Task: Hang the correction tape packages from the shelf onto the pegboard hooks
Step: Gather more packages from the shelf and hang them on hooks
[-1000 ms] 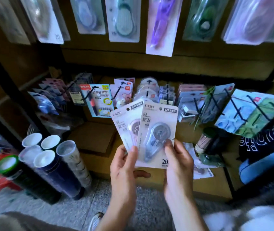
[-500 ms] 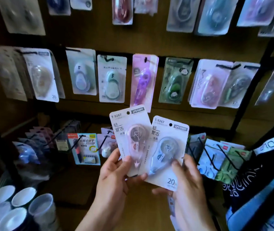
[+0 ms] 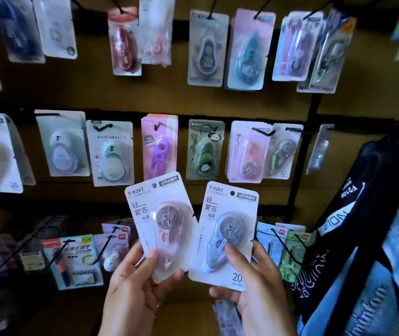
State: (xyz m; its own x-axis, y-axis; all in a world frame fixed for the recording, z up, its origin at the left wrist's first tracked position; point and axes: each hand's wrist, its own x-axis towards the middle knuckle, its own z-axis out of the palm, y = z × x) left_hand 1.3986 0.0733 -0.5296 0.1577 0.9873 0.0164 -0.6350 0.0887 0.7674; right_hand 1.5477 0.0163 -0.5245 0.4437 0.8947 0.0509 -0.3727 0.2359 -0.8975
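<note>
Before you stands a brown pegboard [image 3: 290, 103] fitted with black hooks, dimly lit, filling the far wall. Two rows of carded correction tapes hang on it: an upper row that includes a red-cased pack [image 3: 124, 42] and a teal pack [image 3: 249, 49], and a middle row that includes a purple pack [image 3: 159, 146] and a green pack [image 3: 204, 149]. Lower down, angled hooks carry further stationery, among them a blue-carded pack [image 3: 75, 260] at near left. A dark bag with white lettering [image 3: 353, 214] hangs at the right edge.

Your left hand [image 3: 135, 284] pinches the lower part of a pink correction tape package [image 3: 162, 221], thumb on the front of its blister, fingers behind. Your right hand [image 3: 254, 282] pinches the lower part of a grey correction tape package [image 3: 227, 234] in the same way. Both cards read T-9267 and are held upright, fanned slightly apart, their inner edges near each other, in front of the pegboard and just below the middle row. Neither card is on a hook. More packs show blurred under your right hand.
</note>
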